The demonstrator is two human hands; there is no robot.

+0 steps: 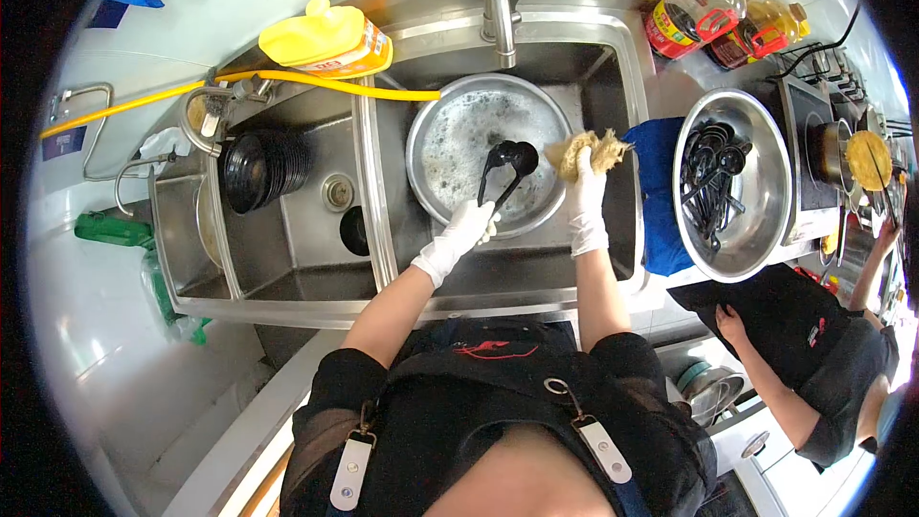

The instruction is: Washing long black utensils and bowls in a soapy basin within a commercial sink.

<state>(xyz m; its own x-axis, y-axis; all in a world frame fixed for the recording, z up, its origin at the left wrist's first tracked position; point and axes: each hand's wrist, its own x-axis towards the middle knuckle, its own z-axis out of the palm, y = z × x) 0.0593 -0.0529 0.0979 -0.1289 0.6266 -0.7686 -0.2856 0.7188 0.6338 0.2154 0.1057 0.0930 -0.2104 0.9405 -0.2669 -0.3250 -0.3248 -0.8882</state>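
Washing step in progress at the sink [613,258], middle basin. Left hand [466,228], gloved white, gripping the handle end of a black ladle [507,165], fingers curled and pressed together around the handle; ladle bowl pointing away, hanging over a large round metal basin [450,144] holding soapy water. Right hand [586,199], also gloved, pinching a tan scrubbing cloth [586,151] between bunched fingers, cloth sitting just beside the ladle bowl, near the basin's right rim; cannot tell whether cloth and ladle are touching. Judging the step as scrubbing one ladle with the cloth, held above the suds. Sitting on the counter [670,86] to the right: a second metal bowl [766,201] filled with more black ladles [713,187], just beside a blue cloth [661,191] draped over the sink edge. Stacked in the left basin: black bowls [263,168]. Running across the sink top: a yellow hose [316,82], near a yellow jug [325,40]. Standing at the back right: oil bottles [728,14]. Next move likely calling for bringing cloth against the ladle bowl, wiping inside and out while keeping the left grip firm on a wet, slippery handle. Another person's hand [732,325] resting near the counter edge, lower right, well apart from the sink work.
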